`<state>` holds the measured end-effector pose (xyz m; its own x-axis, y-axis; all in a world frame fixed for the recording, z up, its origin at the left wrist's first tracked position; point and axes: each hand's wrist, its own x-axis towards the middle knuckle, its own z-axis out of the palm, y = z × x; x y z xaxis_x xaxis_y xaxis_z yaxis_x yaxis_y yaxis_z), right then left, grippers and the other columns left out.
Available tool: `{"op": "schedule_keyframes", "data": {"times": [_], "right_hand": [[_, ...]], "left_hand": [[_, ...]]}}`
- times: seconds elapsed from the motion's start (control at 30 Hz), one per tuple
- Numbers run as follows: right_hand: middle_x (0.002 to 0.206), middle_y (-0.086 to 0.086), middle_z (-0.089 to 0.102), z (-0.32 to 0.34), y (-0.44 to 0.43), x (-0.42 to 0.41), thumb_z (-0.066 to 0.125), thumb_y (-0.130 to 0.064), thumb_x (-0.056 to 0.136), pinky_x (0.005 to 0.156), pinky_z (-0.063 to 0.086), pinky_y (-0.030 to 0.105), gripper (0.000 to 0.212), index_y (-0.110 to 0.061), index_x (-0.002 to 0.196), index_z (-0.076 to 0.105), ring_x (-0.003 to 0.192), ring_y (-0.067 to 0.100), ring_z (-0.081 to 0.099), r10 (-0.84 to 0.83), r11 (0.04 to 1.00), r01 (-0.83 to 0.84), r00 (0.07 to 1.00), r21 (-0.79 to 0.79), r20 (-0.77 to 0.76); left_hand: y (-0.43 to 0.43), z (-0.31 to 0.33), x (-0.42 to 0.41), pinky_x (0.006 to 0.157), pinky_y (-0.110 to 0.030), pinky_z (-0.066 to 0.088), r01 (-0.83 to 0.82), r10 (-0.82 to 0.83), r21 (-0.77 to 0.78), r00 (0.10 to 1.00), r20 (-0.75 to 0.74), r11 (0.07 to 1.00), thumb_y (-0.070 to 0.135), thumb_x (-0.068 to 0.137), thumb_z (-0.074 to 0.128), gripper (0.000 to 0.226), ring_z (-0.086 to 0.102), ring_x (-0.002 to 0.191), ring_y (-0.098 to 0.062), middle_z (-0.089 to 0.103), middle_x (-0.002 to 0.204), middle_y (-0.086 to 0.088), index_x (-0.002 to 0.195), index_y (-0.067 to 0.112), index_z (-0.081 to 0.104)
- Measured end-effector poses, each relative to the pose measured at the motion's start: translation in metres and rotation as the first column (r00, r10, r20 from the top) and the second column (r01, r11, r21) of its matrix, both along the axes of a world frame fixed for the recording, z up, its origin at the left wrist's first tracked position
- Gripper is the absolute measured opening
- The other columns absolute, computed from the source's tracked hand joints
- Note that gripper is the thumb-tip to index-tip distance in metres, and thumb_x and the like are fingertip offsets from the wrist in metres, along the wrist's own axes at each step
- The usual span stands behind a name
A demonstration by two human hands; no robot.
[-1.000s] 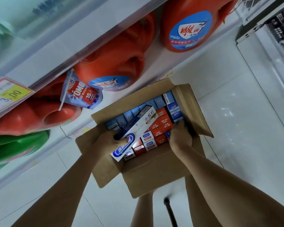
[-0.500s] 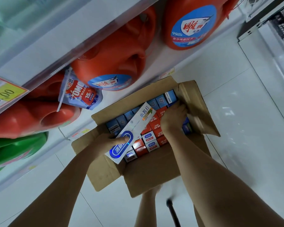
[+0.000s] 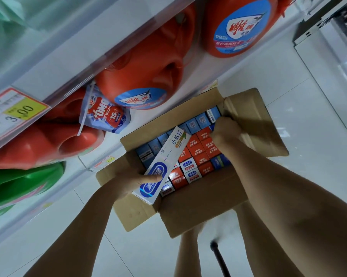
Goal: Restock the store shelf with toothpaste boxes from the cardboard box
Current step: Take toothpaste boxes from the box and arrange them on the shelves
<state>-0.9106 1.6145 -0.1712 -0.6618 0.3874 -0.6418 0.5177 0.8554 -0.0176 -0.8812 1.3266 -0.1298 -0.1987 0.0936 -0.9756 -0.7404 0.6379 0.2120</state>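
Getting far with the restock? my workmate is asking.

Barely starting, I'm answering. I'm holding 1 toothpaste box [image 3: 164, 160] clear of the cardboard box [image 3: 198, 206], and the others are standing on end in tight rows inside, blue ends [image 3: 201, 120] along the far side, red ends [image 3: 200, 156] nearer me. It's looking close to full. No toothpaste is showing on the shelf [image 3: 54, 66] from here, only red detergent jugs [image 3: 148, 62], so I'm judging nearly all the job is waiting.

Which way is that 1 pointing?

It's hanging on a slant over the left part of the cardboard box, printed face up. Its long axis is running from near-left to far-right, the blue-logo end sitting in my left hand [image 3: 128, 182] and the other end aiming at the far wall and the shelf beyond.

And your fingers?

My left hand is gripping the near end, thumb lying across the printed face. My right hand [image 3: 226, 130] is reaching into the far right corner, fingers curling down among the packs; my knuckles are hiding them, so I can't tell whether they're pinching 1.
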Motion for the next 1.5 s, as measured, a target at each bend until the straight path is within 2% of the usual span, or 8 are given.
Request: {"op": "schedule_keyframes", "data": {"times": [0.23,0.33,0.57,0.7,0.8,0.93,1.17,1.5], "right_hand": [[0.11,0.009,0.064,0.068,-0.001,0.026,0.068,-0.033,0.085,0.07,0.051,0.031,0.058,-0.011,0.129,0.038,0.098,0.024,0.065,-0.188,0.973,0.151,0.957,-0.177,-0.219],[0.105,0.001,0.062,0.106,0.001,0.041,0.068,-0.033,0.085,0.068,0.048,0.019,0.053,-0.013,0.121,0.035,0.092,0.014,0.065,-0.379,0.887,0.234,0.862,-0.399,-0.337],[0.1,-0.009,0.06,0.202,0.016,0.058,0.061,-0.027,0.091,0.068,0.054,0.013,0.033,-0.019,0.113,0.037,0.088,0.001,0.064,-0.793,0.572,0.268,0.42,-0.775,-0.441],[0.102,-0.002,0.059,0.266,0.041,0.056,0.052,-0.024,0.096,0.067,0.058,0.025,0.023,-0.028,0.117,0.044,0.09,0.011,0.067,-0.941,0.318,0.28,0.211,-0.906,-0.265],[0.097,0.007,0.06,0.311,0.062,0.053,0.046,-0.016,0.098,0.062,0.059,0.027,0.015,-0.012,0.112,0.051,0.089,0.019,0.066,-0.99,0.099,0.295,0.126,-0.95,-0.064],[0.092,0.008,0.061,0.38,0.087,0.053,0.042,-0.019,0.1,0.059,0.058,0.026,0.014,-0.01,0.097,0.052,0.076,0.017,0.069,-0.989,0.037,0.26,0.149,-0.965,0.002],[0.087,0.002,0.069,0.496,0.134,0.059,0.047,-0.027,0.091,0.06,0.058,0.027,0.012,-0.016,0.091,0.053,0.072,0.017,0.07,-0.965,-0.111,-0.05,0.246,-0.993,0.096],[0.066,0.0,0.067,0.649,0.122,0.044,0.033,-0.031,0.101,0.037,0.047,0.015,0.028,-0.018,0.089,0.055,0.041,0.008,0.058,-0.883,-0.33,-0.117,0.39,-0.937,0.263]], "left_hand": [[0.022,0.049,0.002,0.085,-0.044,0.055,-0.126,0.128,-0.02,0.985,0.118,0.992,0.031,0.062,0.081,0.056,0.069,0.091,-0.028,0.071,0.1,-0.01,0.109,0.01,0.059],[0.027,0.07,0.008,0.09,-0.05,0.052,-0.16,0.165,-0.057,0.981,0.098,0.985,0.032,0.053,0.083,0.063,0.068,0.094,-0.03,0.07,0.103,-0.011,0.108,0.01,0.059],[0.048,0.128,0.016,0.091,-0.052,0.051,-0.22,0.221,-0.075,0.975,0.002,0.972,0.027,0.067,0.08,0.045,0.067,0.094,-0.031,0.069,0.105,-0.013,0.105,0.012,0.06],[0.065,0.189,0.011,0.058,-0.032,0.057,-0.209,0.21,0.028,0.975,-0.074,0.978,0.046,0.045,0.09,0.075,0.071,0.068,-0.02,0.074,0.074,0.002,0.104,0.009,0.062],[0.073,0.243,0.007,0.063,-0.03,0.057,-0.194,0.205,0.089,0.969,-0.138,0.977,0.033,0.062,0.085,0.06,0.071,0.074,-0.019,0.074,0.078,0.004,0.111,0.007,0.062],[0.079,0.317,-0.001,0.08,-0.038,0.058,-0.03,0.066,0.151,0.969,-0.239,0.988,0.065,0.027,0.086,0.099,0.071,0.089,-0.022,0.074,0.099,-0.003,0.109,0.016,0.064],[0.098,0.453,-0.007,0.071,-0.03,0.058,0.099,-0.034,0.154,0.926,-0.377,0.983,0.033,0.066,0.085,0.04,0.072,0.077,-0.017,0.075,0.085,0.004,0.098,0.017,0.066],[0.105,0.62,0.003,0.071,-0.031,0.056,0.04,0.156,0.387,0.872,-0.464,0.921,0.059,0.031,0.089,0.08,0.071,0.081,-0.027,0.073,0.096,-0.015,0.095,0.013,0.073]]}}
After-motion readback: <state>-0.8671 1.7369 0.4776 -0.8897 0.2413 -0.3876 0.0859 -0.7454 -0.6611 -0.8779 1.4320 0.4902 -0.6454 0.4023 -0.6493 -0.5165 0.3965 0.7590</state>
